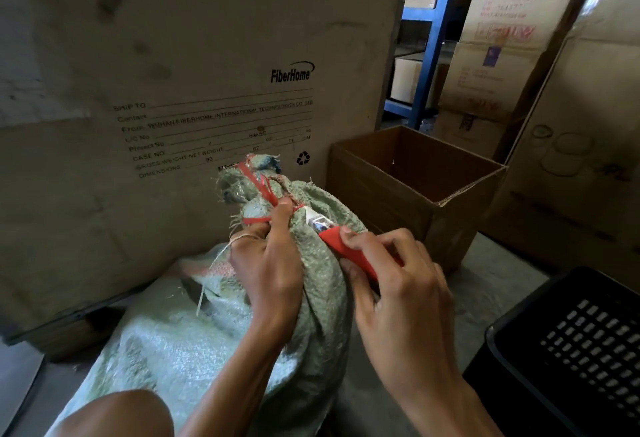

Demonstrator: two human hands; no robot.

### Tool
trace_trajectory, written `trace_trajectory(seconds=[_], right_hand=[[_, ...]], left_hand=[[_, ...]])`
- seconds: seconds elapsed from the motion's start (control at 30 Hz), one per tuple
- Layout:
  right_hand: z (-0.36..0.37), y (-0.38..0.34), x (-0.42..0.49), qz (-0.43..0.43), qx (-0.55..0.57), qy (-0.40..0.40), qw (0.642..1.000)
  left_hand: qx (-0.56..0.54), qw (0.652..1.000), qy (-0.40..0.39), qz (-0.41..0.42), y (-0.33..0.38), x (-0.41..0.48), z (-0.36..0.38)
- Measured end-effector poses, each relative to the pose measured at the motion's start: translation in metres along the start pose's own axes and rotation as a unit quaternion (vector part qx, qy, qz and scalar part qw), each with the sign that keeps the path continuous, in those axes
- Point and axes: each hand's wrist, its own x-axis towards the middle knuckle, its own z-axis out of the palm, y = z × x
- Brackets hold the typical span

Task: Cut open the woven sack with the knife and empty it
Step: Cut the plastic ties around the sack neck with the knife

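Head view: left hand (pixel 268 263) fisted round tied neck of sack (pixel 311 284), thumb up by red tie (pixel 258 220). Right hand (pixel 398 277) closed on red knife (pixel 341 246), tip at tie. Sack upright on grey floor (pixel 491 256), centre. Behind: big FiberHome crate (pixel 173 55). Right: open carton (pixel 415 173), black basket (pixel 571 332), stacked boxes (pixel 502 38), blue rack (pixel 429 48).

One sack (pixel 242 315), one knife (pixel 346 246), two hands (pixel 270 263) (pixel 398 280), one open box (pixel 415 187), one black crate (pixel 571 343), one big crate (pixel 173 90).
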Motion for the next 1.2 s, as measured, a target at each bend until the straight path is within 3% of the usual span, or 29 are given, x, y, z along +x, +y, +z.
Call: trace_trajectory(seconds=[0.2,0.33,0.5,0.6,0.87,1.07,1.2], right_hand=[[-0.004,0.000,-0.001,-0.014,0.029,-0.003,0.999],[-0.006,0.004,-0.001,-0.011,-0.015,0.006,1.000],[-0.006,0.011,0.006,-0.036,-0.012,0.006,0.999],[-0.007,0.015,0.008,-0.057,-0.002,0.006,0.998],[-0.013,0.021,0.010,-0.093,-0.019,0.040,0.995],[-0.006,0.016,0.007,-0.031,0.031,0.001,0.999],[-0.002,0.014,0.005,-0.021,0.011,0.019,1.000]], left_hand=[[0.005,0.998,-0.008,0.055,-0.002,-0.004,-0.001],[0.016,0.998,-0.011,0.068,-0.003,-0.006,0.000],[0.004,1.000,-0.012,0.002,-0.002,0.002,-0.001],[-0.026,0.997,-0.046,-0.063,-0.002,0.010,-0.006],[-0.018,0.982,-0.124,-0.141,0.004,0.019,-0.015],[-0.026,0.988,-0.091,-0.124,0.006,0.007,-0.011],[-0.028,0.992,-0.079,-0.099,0.006,-0.002,-0.005]])
